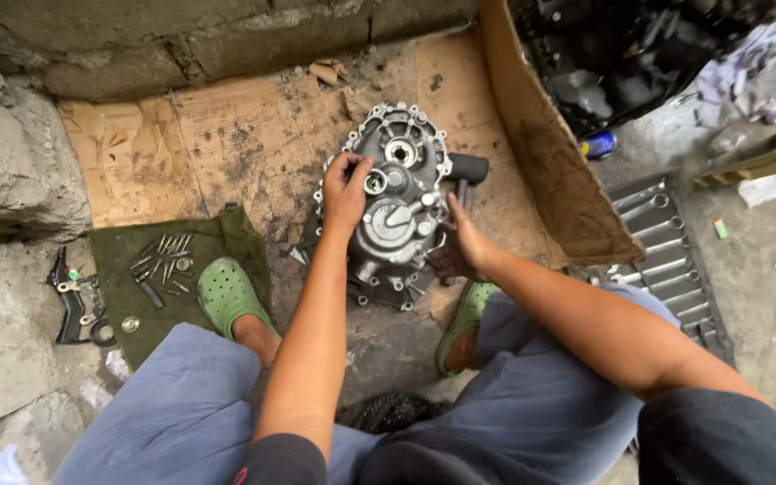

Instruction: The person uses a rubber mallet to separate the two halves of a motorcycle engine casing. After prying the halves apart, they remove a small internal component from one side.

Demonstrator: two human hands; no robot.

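A squatting person steadies a grey gearbox casing (394, 202) on oil-stained cardboard (226, 144), left hand (343, 190) pinching its upper rim, right hand (464, 242) apparently pressed flat against its side. Should either grip slip, the casing could tip toward the loose bolts (163, 260) on the green cloth (136, 296).

Grey cast-metal gearbox housing (397, 202): left flank hidden by left hand (345, 190), near-right rim by right hand (462, 244). Small bolts on green cloth (162, 260): too small to tell apart. Dark engine parts (621, 49), far right: cut off by top edge.
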